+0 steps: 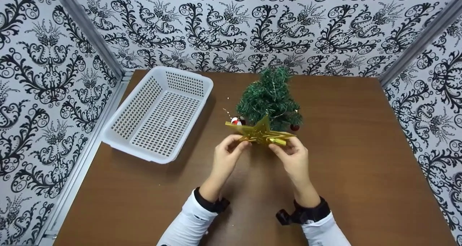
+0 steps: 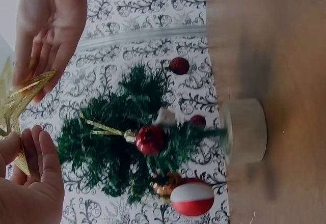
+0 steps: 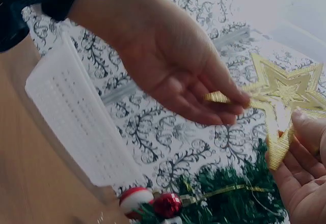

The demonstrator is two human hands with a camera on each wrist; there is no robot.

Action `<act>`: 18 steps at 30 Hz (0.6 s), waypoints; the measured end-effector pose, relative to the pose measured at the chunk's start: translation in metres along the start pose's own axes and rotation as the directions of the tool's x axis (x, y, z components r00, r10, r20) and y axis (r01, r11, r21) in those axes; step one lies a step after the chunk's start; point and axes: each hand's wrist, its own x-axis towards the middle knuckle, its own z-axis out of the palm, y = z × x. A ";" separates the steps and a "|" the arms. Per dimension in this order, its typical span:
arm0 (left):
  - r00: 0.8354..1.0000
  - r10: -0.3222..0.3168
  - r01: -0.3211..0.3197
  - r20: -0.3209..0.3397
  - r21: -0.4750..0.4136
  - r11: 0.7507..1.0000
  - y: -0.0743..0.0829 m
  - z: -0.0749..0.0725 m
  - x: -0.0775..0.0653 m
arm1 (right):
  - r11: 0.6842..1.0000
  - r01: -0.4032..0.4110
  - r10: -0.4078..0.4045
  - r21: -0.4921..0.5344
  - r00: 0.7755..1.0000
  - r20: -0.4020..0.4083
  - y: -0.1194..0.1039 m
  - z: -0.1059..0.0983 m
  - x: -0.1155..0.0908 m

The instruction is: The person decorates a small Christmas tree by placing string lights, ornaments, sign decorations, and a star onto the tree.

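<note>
A gold star ornament (image 1: 262, 129) is held level between both hands, in front of a small green Christmas tree (image 1: 269, 98). My left hand (image 1: 228, 150) pinches one point of the star between thumb and fingers. On the opposite side, my right hand (image 1: 294, 157) pinches another point. The right wrist view shows the star's layered, glittery face (image 3: 286, 92). Upright on a pale round base (image 2: 247, 131), the tree carries a shiny red ball (image 2: 150, 140) with a gold loop and a red-and-white ball (image 2: 192, 198). In the head view the star hides part of the tree's foot.
A white perforated plastic basket (image 1: 140, 154) stands on the left of the brown table (image 1: 346, 173). Patterned black-and-white wall panels (image 1: 223, 33) enclose the back and sides. A dark red ball (image 1: 295, 127) hangs low at the tree's right.
</note>
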 end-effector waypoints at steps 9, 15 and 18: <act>0.997 0.076 -0.073 -0.004 0.214 0.974 0.003 -0.017 0.007 | 0.988 0.129 -0.133 0.083 0.991 0.033 -0.002 -0.022 0.008; 0.983 0.178 -0.184 0.046 0.325 0.928 0.005 -0.021 0.010 | 0.974 0.139 -0.117 -0.179 0.985 0.128 0.001 -0.028 0.008; 0.976 0.206 -0.218 0.070 0.335 0.917 0.007 -0.021 0.010 | 0.940 0.186 -0.146 -0.285 0.977 0.155 0.002 -0.027 0.009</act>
